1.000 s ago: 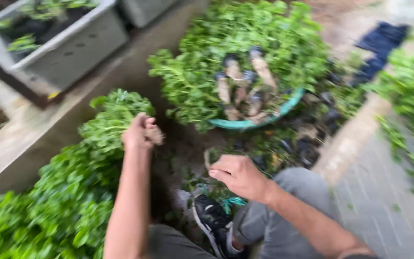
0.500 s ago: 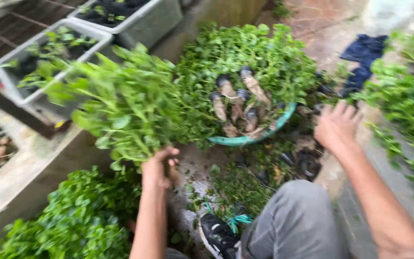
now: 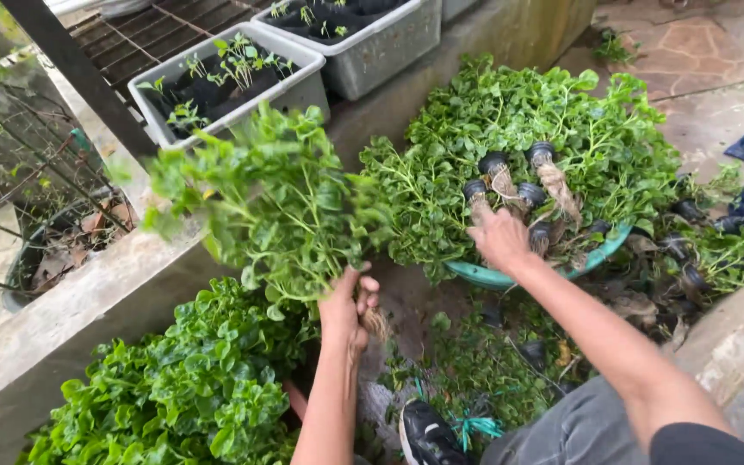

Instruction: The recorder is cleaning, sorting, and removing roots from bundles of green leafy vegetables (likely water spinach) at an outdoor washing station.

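- Two grey planter trays (image 3: 226, 82) are counted at the top, seedlings inside both.
- One heap of leafy greens (image 3: 174, 387) is seen at lower left.
- One teal basin (image 3: 484, 275) is seen at centre, filled with leafy plants; about five root plugs (image 3: 553, 176) in black collars are counted in its middle.
- One bunch of greens (image 3: 273, 202) is held upright above the heap, gripped at its roots by the closed left hand (image 3: 346, 306).
- The right hand (image 3: 499, 239) is laid on the root plugs in the basin; its grip cannot be told.
- Compared with half a second ago, the right hand is now found at the basin rather than out at the right side; the bunch is held as before.
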